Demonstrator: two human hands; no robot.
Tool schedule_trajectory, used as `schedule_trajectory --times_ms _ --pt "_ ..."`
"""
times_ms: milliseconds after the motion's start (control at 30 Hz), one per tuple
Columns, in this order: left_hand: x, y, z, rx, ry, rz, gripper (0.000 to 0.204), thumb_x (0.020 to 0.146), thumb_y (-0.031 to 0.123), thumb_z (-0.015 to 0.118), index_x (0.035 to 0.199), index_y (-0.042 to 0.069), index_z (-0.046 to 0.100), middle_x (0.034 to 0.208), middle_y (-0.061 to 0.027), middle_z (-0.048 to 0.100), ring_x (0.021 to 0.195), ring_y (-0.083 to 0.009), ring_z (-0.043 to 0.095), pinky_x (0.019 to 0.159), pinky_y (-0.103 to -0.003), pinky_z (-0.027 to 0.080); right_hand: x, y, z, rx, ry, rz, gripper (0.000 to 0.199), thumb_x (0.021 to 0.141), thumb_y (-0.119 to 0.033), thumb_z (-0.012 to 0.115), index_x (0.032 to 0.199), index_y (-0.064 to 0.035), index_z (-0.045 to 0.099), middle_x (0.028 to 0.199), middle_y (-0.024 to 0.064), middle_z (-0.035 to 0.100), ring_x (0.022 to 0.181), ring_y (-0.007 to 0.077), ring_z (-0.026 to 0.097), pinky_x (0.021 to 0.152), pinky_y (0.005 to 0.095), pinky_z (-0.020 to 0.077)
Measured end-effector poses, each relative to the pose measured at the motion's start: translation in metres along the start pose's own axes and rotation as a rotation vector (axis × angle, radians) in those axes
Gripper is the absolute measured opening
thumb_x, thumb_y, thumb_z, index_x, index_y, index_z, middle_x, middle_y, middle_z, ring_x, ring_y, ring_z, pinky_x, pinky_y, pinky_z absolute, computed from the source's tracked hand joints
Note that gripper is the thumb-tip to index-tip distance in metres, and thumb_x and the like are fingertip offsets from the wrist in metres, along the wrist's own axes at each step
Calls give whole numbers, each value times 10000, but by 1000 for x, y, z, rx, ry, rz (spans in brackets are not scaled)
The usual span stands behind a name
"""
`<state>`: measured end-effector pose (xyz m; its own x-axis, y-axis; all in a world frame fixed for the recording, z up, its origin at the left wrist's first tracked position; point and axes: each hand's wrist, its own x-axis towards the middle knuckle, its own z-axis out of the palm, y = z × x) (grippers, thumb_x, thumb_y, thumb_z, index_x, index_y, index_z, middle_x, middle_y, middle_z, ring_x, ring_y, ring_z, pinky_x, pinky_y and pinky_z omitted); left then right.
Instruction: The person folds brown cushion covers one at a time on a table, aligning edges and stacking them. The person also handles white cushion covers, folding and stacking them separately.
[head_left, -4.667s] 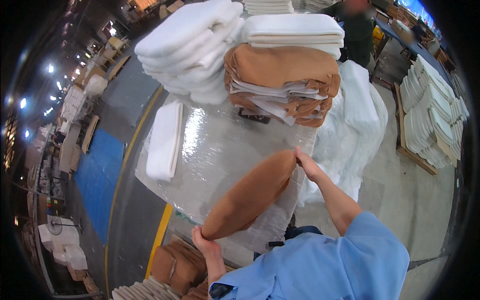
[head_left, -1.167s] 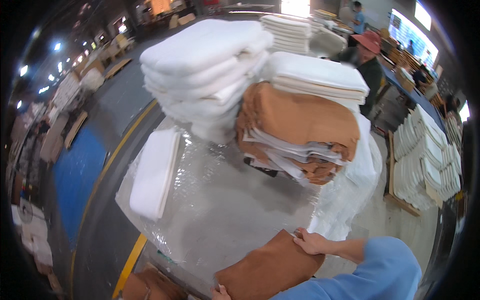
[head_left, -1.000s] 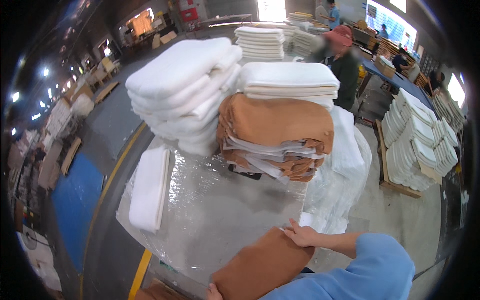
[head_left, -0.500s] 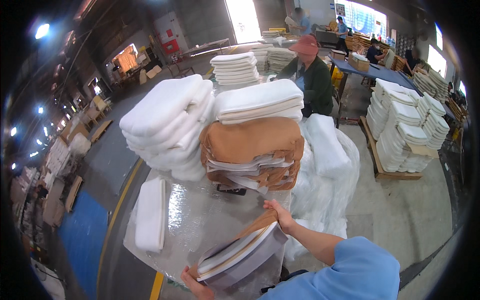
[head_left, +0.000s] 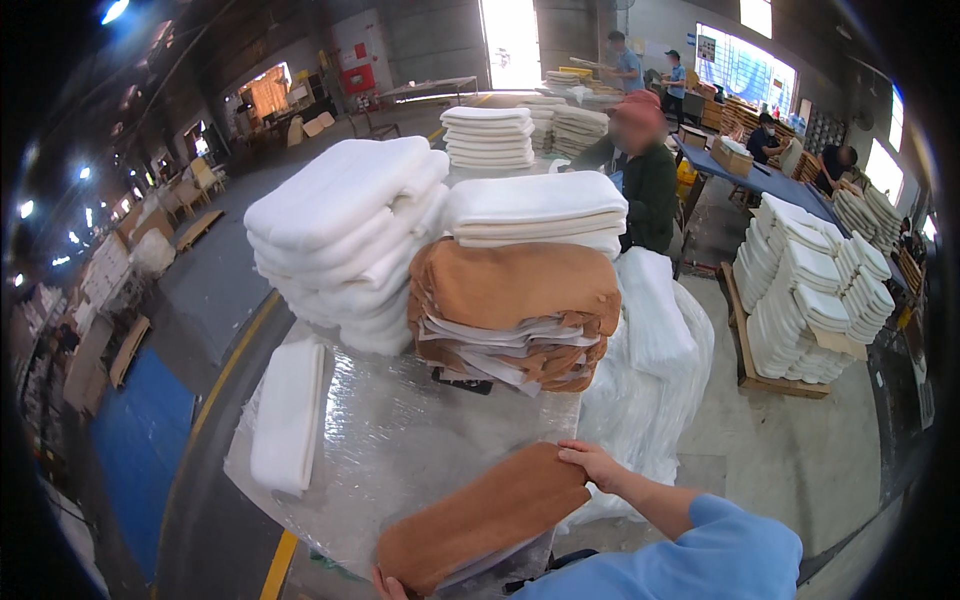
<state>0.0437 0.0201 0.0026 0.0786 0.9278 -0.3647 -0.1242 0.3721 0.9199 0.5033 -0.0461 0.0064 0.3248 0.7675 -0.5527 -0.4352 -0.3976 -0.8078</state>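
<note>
Between my hands lies a padded piece with a brown fabric face [head_left: 485,515], low over the near end of the plastic-covered table [head_left: 385,450]. A pale grey edge shows along its near side. My right hand [head_left: 595,463] grips its far right corner, thumb on the brown top. At its lower left end my left hand [head_left: 388,587] holds the edge; only the fingers show at the picture's rim. Beyond it rises a stack of brown covers with pale grey linings [head_left: 515,300]. On the table's left side rests a single folded white pad [head_left: 287,415].
Thick white pads [head_left: 340,235] are piled at the left rear, with another white stack [head_left: 535,210] behind the brown covers. Plastic-wrapped white material [head_left: 655,370] stands against the table's right side. A co-worker in a red hat [head_left: 645,165] stands beyond. Palletized stacks [head_left: 815,290] sit at right.
The padded piece has turned so its brown face shows upward; before, its white and grey layered edge faced me. Both hands have kept hold and moved slightly lower. The view has shifted a little.
</note>
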Motion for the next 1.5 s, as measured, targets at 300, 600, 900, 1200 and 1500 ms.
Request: schedule_trajectory --times_ms 300,600,900,1200,1500 --pt "31 29 16 61 43 25 663 1120 468 463 1640 101 276 1572 -172 405 1361 -292 503 1127 -432 446 63 -27 40 177 272 -243 534 1070 -480 548 1214 2 727 1283 120 680 1120 190 625 995 337 482" --pt "75 62 20 171 57 -58 566 1098 578 417 1521 203 412 1368 -77 547 1136 -223 604 850 -376 530 98 -55 65 155 150 -552 597 1104 -461 473 1118 83 720 1006 169 755 947 228 699 912 352 531" --pt "55 49 19 93 22 -14 538 1117 566 385 1532 223 378 1405 -86 526 1170 -256 590 870 -412 529 84 -41 54 192 134 -455 576 1094 -467 486 1109 58 723 1008 155 749 915 208 695 866 341 541" --pt "31 48 15 139 -69 4 526 1129 500 406 1552 197 325 1404 -91 515 1116 -222 587 888 -390 513 91 -29 33 26 206 -410 624 1081 -515 485 1079 52 746 1002 138 749 912 212 696 871 346 539" --pt "-77 81 79 227 -413 81 577 1132 310 474 1638 87 306 1554 -185 427 1287 -277 546 1091 -413 463 114 -37 -22 145 300 -174 624 1055 -546 506 1096 38 722 1005 141 752 904 237 704 870 369 529"
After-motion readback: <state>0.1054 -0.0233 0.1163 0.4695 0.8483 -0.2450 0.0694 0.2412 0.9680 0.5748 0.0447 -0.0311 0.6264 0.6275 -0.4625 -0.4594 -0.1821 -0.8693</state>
